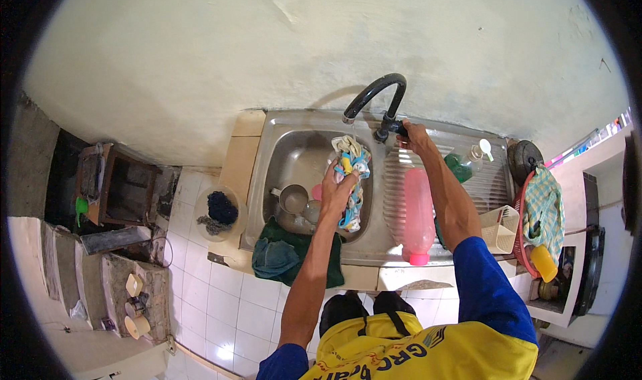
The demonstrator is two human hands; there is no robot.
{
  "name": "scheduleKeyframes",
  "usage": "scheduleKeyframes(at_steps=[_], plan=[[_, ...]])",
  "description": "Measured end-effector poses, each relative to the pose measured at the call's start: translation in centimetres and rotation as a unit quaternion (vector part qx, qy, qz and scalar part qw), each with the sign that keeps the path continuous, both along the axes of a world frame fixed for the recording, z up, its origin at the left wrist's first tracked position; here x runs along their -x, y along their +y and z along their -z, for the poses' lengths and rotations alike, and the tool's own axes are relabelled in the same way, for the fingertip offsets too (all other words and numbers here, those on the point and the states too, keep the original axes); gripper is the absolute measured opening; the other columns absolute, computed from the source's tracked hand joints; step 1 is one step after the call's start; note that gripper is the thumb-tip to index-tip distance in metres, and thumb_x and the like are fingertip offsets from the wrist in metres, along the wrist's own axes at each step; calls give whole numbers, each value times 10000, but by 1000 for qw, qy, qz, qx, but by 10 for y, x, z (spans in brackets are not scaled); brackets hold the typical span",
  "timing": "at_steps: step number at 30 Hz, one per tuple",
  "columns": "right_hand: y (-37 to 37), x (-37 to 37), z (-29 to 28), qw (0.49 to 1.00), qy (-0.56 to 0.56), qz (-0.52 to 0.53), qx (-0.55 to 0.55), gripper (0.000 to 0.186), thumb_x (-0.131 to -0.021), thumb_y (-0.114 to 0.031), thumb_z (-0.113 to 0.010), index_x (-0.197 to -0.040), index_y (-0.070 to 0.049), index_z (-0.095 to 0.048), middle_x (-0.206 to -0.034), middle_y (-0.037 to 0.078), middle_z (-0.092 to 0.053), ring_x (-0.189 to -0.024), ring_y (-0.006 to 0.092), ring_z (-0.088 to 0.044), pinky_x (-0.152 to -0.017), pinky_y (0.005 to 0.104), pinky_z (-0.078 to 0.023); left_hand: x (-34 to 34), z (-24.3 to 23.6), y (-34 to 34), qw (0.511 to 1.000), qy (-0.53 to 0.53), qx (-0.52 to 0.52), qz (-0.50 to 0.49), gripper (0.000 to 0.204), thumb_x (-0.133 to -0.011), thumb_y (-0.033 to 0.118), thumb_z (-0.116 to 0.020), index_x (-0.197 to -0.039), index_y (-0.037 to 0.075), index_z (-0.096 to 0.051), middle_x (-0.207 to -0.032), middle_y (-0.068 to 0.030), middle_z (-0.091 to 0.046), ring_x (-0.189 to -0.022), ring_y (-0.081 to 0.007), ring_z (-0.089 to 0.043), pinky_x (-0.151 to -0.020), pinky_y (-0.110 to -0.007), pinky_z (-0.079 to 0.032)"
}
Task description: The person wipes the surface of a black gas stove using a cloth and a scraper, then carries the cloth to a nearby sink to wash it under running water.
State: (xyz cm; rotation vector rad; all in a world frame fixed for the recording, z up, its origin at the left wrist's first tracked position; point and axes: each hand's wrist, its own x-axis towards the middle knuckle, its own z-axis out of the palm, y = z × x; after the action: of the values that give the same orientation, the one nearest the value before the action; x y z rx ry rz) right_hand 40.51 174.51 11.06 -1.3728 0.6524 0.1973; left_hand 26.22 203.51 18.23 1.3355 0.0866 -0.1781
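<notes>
My left hand (338,187) grips a bunched, colourful patterned cloth (351,163) over the sink basin (277,159), below the spout of the black faucet (376,89). A thin stream of water seems to fall from the spout onto the cloth. To the right, the fingers of my right hand (416,138) are closed round the faucet's handle (398,127). Inside the basin lie a metal mug (292,198) and a small clear bowl-like item (311,211), with something pink partly hidden behind my left hand.
A pink bottle (418,209) and a green pump bottle (461,166) are on the ribbed drainboard, with a cream basket (498,226). Dark green cloths (284,249) drape over the sink's front edge. A bowl of dark scrubbers (221,209) stands left; a red basket (519,246) stands right.
</notes>
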Motion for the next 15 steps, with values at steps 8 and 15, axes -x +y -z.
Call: scheduleKeyframes(at_steps=[8,15], plan=[[4,6,-11,1000,9,-19,13,341,-988,-372,-530,-1006,-36,-588,-870,67,-582,-699,227,-620,-599,428,-549,9,-1,0,999,30,-21,8,662,-832,154,-715,-1381,-60,-413,-1185,-133,-615,-1012,-179,-602,-866,-286,-480],[9,8,-15,999,6,-22,34,366,-986,-379,-529,-1034,-21,-587,-931,78,-580,-730,244,-632,-625,433,-549,3,43,-2,997,27,-78,-7,709,-810,221,-730,-1394,-44,-427,-1256,-190,-586,-1068,-237,-600,-888,-320,-484]])
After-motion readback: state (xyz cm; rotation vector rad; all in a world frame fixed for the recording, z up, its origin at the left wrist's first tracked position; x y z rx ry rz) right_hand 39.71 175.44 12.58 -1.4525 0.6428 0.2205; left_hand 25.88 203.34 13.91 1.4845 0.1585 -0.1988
